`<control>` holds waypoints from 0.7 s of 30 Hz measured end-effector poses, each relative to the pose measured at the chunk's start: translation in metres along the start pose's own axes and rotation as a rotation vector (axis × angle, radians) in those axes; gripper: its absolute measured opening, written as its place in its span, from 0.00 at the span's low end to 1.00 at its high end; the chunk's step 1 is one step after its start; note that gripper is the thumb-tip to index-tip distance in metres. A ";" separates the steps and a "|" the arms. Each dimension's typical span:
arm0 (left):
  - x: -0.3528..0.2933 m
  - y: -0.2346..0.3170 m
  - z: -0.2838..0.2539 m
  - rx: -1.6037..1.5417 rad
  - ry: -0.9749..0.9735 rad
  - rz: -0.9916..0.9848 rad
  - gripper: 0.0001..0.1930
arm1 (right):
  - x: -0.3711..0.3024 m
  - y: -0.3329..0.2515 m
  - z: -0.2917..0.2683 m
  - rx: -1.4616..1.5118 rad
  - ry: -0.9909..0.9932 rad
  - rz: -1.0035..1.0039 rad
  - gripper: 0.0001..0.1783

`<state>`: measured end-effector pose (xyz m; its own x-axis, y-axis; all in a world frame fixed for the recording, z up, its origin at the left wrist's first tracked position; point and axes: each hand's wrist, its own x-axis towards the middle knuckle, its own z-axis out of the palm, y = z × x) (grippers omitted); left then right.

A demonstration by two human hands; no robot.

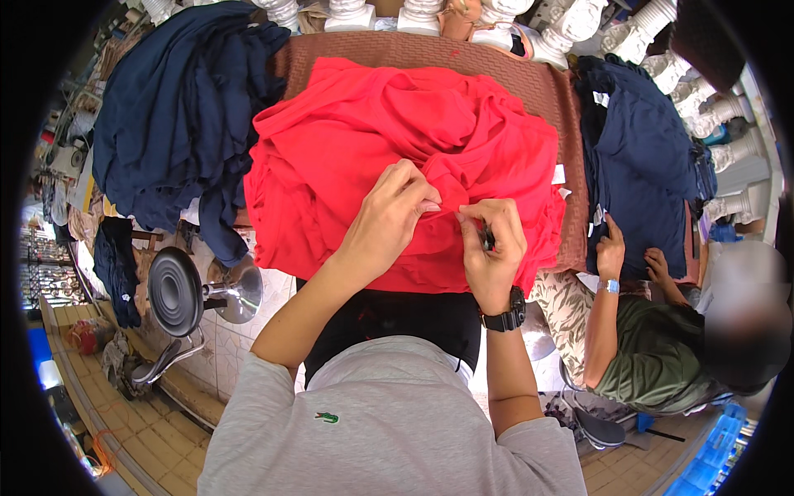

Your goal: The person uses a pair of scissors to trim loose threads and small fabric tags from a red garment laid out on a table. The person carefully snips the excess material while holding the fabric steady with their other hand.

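A pile of red garments lies in front of me, loosely folded and crumpled. My left hand is closed, thumb and fingers pinching a bit of the top red garment. Just right of it, my right hand is closed too, its thumb and forefinger tips together close to the same cloth. A small dark tool, perhaps thread snips, shows partly inside the right palm; the fingers hide most of it. White labels stick out at the pile's right edge.
The pile rests on a brown textured cover. Dark blue garments are heaped at left and stacked at right, where a co-worker's hand touches a label. White balusters line the far edge. A round black stool stands lower left.
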<state>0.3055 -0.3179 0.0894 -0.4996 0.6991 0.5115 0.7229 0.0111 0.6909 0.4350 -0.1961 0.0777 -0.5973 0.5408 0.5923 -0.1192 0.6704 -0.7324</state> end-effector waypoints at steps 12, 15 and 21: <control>0.009 0.006 -0.005 -0.023 -0.070 0.081 0.10 | -0.007 0.007 -0.001 0.027 -0.001 0.014 0.18; 0.008 0.004 -0.007 0.074 -0.102 0.140 0.12 | -0.007 0.008 0.000 0.032 0.022 0.013 0.17; 0.001 0.000 0.000 0.129 -0.054 0.192 0.15 | -0.017 0.023 0.005 0.211 0.009 0.195 0.11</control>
<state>0.3052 -0.3175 0.0905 -0.3228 0.7347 0.5967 0.8591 -0.0372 0.5104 0.4386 -0.1924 0.0495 -0.6182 0.6544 0.4354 -0.1653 0.4333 -0.8860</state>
